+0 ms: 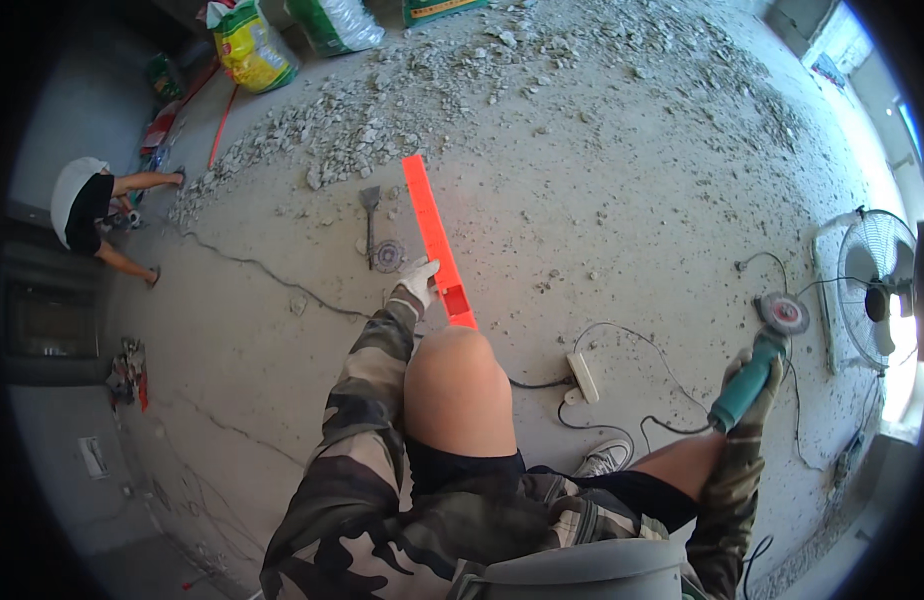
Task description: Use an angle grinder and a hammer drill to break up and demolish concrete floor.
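My left hand point(418, 281), in a pale glove, grips a long bright orange bar point(419, 200) with an opening near its lower end, which reaches down to my bare knee. Just left of the bar, a grey flat-bladed tool point(370, 220) and a round disc point(389, 256) lie on the floor. My right hand point(752, 380), also gloved, holds a teal angle grinder point(740, 398) out at my right side, its wheel point(783, 314) turned forward. Between my hands, a white power strip point(582, 378) rests on the dusty concrete with dark cords running from it.
A standing fan point(872, 262) is at the right by the window. Broken rubble point(332, 150) spreads across the back floor, with bags point(250, 50) behind. Another person point(80, 208) bends over at the far left. Cords point(282, 270) snake over the floor around me.
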Motion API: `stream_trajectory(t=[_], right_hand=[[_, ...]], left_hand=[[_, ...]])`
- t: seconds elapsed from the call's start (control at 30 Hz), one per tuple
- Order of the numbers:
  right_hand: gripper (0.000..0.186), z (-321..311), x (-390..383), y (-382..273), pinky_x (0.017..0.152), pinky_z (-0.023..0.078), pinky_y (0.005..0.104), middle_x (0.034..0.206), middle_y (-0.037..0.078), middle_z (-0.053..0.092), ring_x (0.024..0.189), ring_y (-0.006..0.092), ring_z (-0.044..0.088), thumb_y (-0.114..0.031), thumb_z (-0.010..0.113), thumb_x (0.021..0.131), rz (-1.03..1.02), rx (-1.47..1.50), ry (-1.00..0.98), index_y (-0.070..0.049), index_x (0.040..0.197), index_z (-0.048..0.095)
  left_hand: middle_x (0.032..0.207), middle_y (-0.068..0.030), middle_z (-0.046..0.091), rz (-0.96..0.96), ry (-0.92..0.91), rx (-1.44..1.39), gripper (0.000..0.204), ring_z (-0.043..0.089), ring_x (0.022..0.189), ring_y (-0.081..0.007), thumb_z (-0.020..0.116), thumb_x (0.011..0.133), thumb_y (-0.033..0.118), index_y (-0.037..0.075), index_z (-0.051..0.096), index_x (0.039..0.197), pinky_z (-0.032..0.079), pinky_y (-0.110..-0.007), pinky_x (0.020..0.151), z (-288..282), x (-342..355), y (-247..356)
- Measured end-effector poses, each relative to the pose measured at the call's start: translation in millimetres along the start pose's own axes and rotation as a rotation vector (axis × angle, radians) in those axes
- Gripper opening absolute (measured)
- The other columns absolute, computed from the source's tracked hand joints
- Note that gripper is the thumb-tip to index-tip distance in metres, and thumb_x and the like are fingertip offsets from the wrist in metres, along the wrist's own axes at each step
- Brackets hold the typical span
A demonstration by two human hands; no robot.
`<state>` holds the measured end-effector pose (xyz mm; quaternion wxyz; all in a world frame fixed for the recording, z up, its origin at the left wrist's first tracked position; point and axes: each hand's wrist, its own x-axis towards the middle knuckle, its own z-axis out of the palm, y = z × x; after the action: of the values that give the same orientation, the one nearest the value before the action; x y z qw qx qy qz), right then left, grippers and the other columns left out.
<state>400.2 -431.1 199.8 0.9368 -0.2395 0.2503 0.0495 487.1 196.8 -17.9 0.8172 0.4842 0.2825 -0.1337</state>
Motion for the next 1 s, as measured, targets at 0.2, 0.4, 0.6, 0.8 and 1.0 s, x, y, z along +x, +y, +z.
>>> stream_trajectory(t=[0.2,0.4,0.6,0.8,1.0], right_hand=[[0.045,-5.0,-78.3,0.4,0.083,0.053,0.0334,0.101,0.008,0.056,0.091,0.0190,0.058,-0.035,0.064,0.087,-0.142,0.207,-0.002,-0.001,0.110,0.047],[0.045,-9.9,-119.9,9.5,0.083,0.053,0.0342,0.102,0.008,0.056,0.092,0.0198,0.058,-0.035,0.064,0.086,-0.156,0.291,-0.053,-0.002,0.110,0.047],[0.044,10.2,-118.8,17.1,0.079,0.052,0.0338,0.099,0.008,0.054,0.086,0.0186,0.056,-0.034,0.064,0.085,-0.105,0.629,-0.049,-0.002,0.109,0.048],[0.049,11.0,-143.7,26.8,0.070,0.052,0.0359,0.098,0.009,0.054,0.082,0.0198,0.057,-0.041,0.060,0.084,-0.147,0.512,0.067,-0.005,0.115,0.048],[0.047,48.8,-203.6,28.5,0.071,0.055,0.0393,0.088,0.014,0.065,0.079,0.0269,0.064,-0.038,0.064,0.081,-0.121,0.455,0.290,-0.003,0.111,0.053]], left_hand=[[0.104,-0.0022,0.061,-0.181,0.082,-0.178,0.017,0.057,0.098,-0.0231,0.059,0.087,0.021,0.021,0.055,0.104,0.038,-0.057,0.085,57.7,36.7,8.2],[0.096,-0.0046,0.063,-0.196,0.128,-0.235,0.013,0.059,0.087,-0.0222,0.062,0.087,0.020,0.015,0.056,0.098,0.047,-0.041,0.068,88.6,52.0,17.6],[0.069,0.0028,0.052,-0.129,0.025,-0.084,0.010,0.048,0.056,-0.0096,0.063,0.088,0.020,0.016,0.054,0.089,0.037,-0.025,0.044,123.7,23.3,76.1],[0.064,0.0047,0.047,-0.192,0.133,0.058,0.007,0.042,0.050,-0.0077,0.056,0.091,0.017,0.014,0.051,0.087,0.034,-0.022,0.042,202.7,-75.4,187.7],[0.061,0.0044,0.044,-0.243,0.113,0.132,0.012,0.042,0.052,-0.0103,0.047,0.094,0.015,0.013,0.047,0.082,0.040,-0.025,0.048,266.3,-214.2,339.0]])
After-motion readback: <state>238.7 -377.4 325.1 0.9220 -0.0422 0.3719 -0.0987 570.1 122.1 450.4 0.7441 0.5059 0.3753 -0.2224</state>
